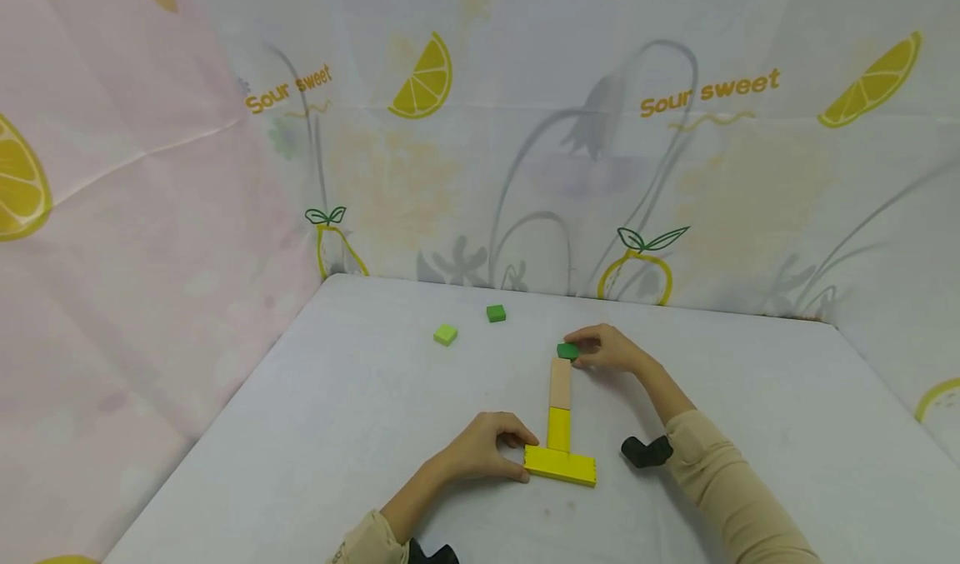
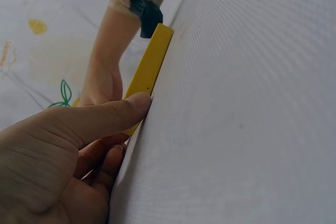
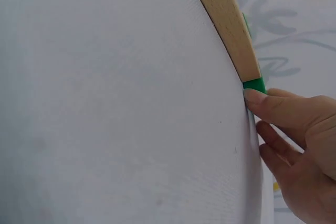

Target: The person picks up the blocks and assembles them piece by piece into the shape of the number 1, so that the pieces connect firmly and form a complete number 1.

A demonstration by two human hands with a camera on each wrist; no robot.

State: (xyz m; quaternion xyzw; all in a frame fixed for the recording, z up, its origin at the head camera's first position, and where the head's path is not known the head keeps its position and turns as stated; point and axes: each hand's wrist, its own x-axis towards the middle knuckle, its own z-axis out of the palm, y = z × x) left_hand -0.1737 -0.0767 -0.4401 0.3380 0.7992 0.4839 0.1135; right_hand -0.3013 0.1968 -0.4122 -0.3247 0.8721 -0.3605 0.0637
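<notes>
A long yellow block [image 1: 559, 466] lies crosswise on the table, and my left hand [image 1: 480, 449] pinches its left end between thumb and fingers. In the left wrist view the thumb [image 2: 118, 113] overlaps that yellow block's near end. A second yellow block [image 1: 558, 429] runs away from its middle, followed in line by a plain wooden block [image 1: 560, 383]. At the far end of this row my right hand [image 1: 611, 349] pinches a small green block [image 1: 567, 351]. The right wrist view shows the green block [image 3: 254, 84] right against the wooden block's end.
Beyond the row, to the left, lie a light green block [image 1: 446, 334] and another green block [image 1: 496, 313]. The white table [image 1: 322, 397] meets a patterned cloth backdrop [image 1: 480, 172] at the back. A black strap device [image 1: 647, 452] sits at the right sleeve.
</notes>
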